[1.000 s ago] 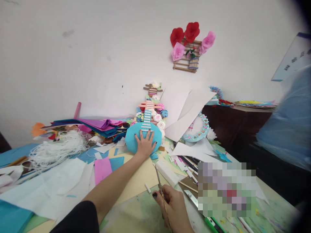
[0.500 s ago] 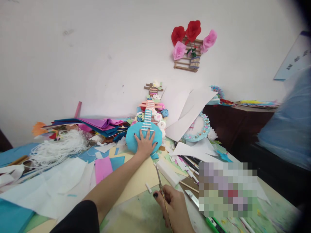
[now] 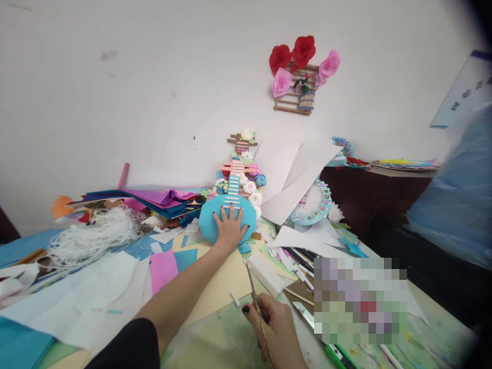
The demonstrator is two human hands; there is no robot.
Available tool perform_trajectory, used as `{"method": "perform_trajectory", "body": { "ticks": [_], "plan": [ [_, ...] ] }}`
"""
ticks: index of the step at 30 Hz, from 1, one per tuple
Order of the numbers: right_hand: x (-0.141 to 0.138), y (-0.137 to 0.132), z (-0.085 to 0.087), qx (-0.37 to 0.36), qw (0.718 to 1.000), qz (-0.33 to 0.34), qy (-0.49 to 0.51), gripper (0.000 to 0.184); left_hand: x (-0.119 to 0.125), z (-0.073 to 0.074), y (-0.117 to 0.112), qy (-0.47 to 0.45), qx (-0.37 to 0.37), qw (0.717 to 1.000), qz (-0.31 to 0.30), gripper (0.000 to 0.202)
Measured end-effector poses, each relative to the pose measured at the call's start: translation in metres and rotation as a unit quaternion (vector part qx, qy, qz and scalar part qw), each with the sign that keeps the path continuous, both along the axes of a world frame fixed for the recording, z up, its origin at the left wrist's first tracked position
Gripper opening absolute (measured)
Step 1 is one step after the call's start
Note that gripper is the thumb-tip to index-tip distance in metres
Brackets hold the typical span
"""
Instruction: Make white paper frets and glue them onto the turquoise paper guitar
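At the near side of the worktop (image 3: 203, 346), the right hand (image 3: 277, 328) pinches a slim metal tool (image 3: 251, 285) between thumb and fingers; the tool points forward, with its tip just beside the end of a white block (image 3: 266, 274). To the right of this hand lies a green-and-silver cutter (image 3: 333, 353); the area adjoining it is pixelated and its contents cannot be identified. On the left side, a teal sheet (image 3: 23, 338) and a white sheet (image 3: 77, 312) lie flat, with a pink sheet (image 3: 163, 270) farther in. Between the left forearm and the tool, 1 short white stick (image 3: 235, 299) rests near the edge of a cream sheet (image 3: 219, 277). The left hand (image 3: 229, 230) is spread, palm down, fingers fanned, against the oval body of a blue model instrument (image 3: 207, 218). This model is located at the centre of the worktop, toward the far side, its ladder-like neck directed upward. To its left are a heap of white string (image 3: 94, 236) and, behind that, a stack of purple and blue sheets (image 3: 154, 197). Behind the model stand a coral model (image 3: 237, 165) and a brown model (image 3: 242, 147) among paper flowers (image 3: 250, 186). White boards (image 3: 303, 174) lean to the right, next to a round blue wreath (image 3: 326, 205). On the wall, a wooden rack (image 3: 292, 108) carries 2 red and 2 pink flowers.
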State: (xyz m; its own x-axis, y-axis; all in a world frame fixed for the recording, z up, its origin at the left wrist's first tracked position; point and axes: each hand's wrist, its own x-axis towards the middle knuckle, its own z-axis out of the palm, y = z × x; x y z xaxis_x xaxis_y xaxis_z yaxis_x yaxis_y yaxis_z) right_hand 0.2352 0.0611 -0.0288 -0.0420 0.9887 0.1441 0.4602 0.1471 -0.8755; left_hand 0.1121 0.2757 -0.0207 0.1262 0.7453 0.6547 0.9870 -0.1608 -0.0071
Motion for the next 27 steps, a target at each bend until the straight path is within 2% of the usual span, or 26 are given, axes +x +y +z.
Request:
{"method": "perform_trajectory", "body": {
  "ticks": [6, 13, 16, 19, 22, 25, 27],
  "plan": [
    [0.001, -0.001, -0.001, 0.006, 1.000, 0.005, 0.007, 0.039, 0.006, 0.007, 0.003, -0.027, 0.015, 0.999, 0.024, 0.054],
    [0.001, -0.001, 0.009, 0.011, 1.000, -0.010, -0.015, 0.040, 0.007, 0.018, 0.010, -0.075, 0.041, 0.996, 0.030, 0.037],
    [0.004, -0.002, 0.012, -0.007, 0.996, -0.033, -0.087, 0.033, 0.001, 0.024, 0.012, -0.093, 0.036, 0.995, -0.003, 0.035],
    [0.009, -0.003, 0.011, -0.035, 0.981, -0.028, -0.191, 0.013, -0.009, 0.034, 0.014, -0.119, 0.014, 0.991, -0.055, 0.029],
    [0.013, -0.006, 0.010, -0.021, 0.965, 0.004, -0.260, 0.018, -0.020, 0.048, 0.013, -0.168, -0.018, 0.979, -0.110, 0.021],
    [0.015, -0.009, 0.013, 0.021, 0.968, 0.034, -0.250, 0.024, -0.031, 0.064, 0.005, -0.250, -0.049, 0.955, -0.151, 0.032],
    [0.017, -0.011, 0.017, 0.038, 0.974, 0.044, -0.218, 0.022, -0.037, 0.075, -0.008, -0.319, -0.067, 0.929, -0.173, 0.030]
  ]
}}
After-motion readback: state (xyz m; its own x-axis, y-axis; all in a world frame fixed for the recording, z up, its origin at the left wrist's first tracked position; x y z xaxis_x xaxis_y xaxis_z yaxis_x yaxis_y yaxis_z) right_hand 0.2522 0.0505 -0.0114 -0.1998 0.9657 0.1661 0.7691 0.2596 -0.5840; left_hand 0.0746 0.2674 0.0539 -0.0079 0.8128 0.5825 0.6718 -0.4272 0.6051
